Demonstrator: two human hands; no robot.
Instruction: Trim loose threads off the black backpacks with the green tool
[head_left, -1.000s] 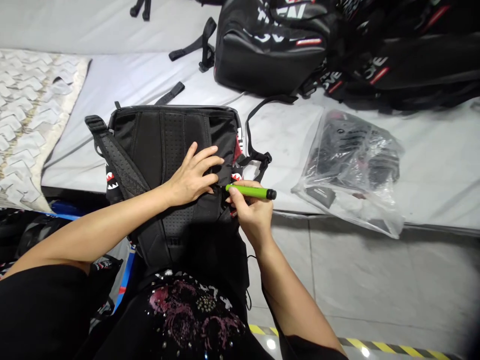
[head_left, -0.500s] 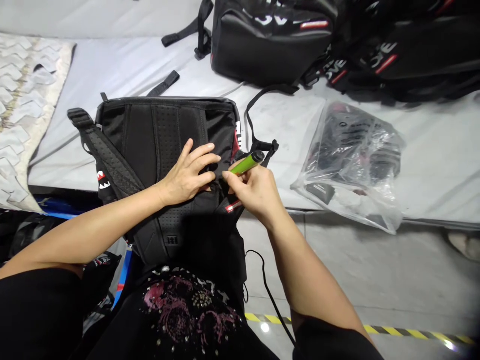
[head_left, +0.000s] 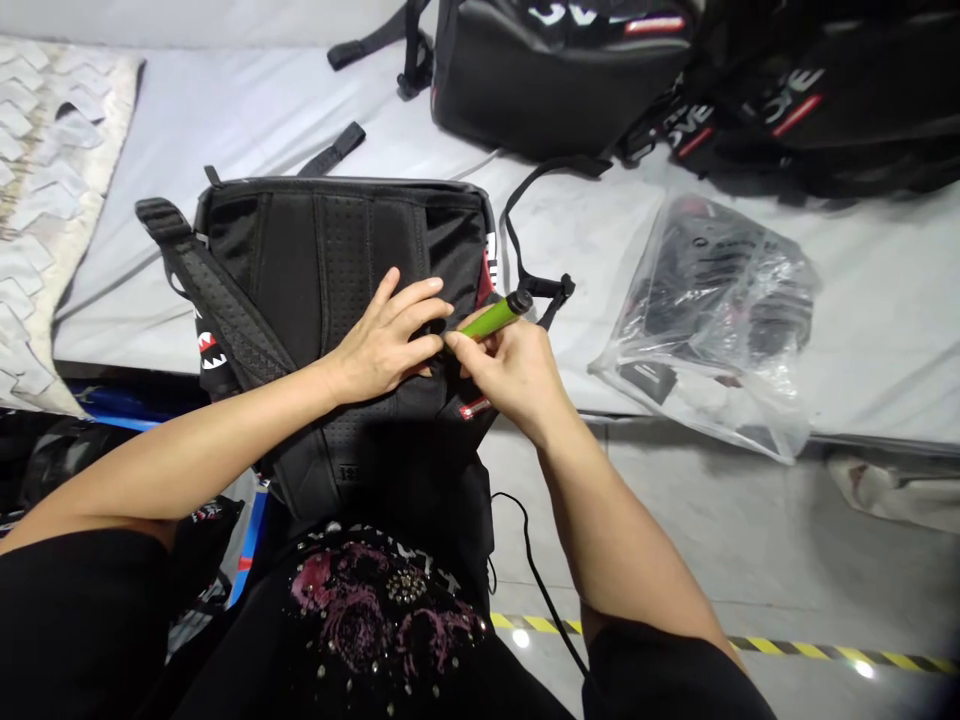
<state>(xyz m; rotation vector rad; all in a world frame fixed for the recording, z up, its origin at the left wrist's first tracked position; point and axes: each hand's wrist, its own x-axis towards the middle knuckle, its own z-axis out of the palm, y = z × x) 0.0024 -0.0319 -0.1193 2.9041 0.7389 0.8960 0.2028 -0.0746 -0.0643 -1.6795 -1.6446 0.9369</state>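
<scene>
A black backpack [head_left: 289, 240] lies back side up in front of me, with its padded shoulder strap [head_left: 225, 300] slanting across the left part. My left hand [head_left: 390, 335] rests on the back panel. Its thumb and forefinger are closed on the black fabric, while the other fingers spread out. Close beside it, my right hand [head_left: 514, 370] is wrapped round a green pen-shaped tool [head_left: 491, 318] with a black end. The tool's lower tip is hidden by my fingers. Just below the right hand is a small red-and-white label [head_left: 475, 408] on the backpack.
More black bags [head_left: 555, 90] lie at the back right. A clear plastic bag [head_left: 720, 320] with dark items sits on the white table cover [head_left: 570, 390] to the right. At left is a pale patterned mat [head_left: 67, 230]. A black cord [head_left: 529, 560] hangs below the table edge.
The view has shifted slightly, so most things sit a little higher and further right. Both hands keep their places on the backpack, and the green tool is tilted slightly lower.
</scene>
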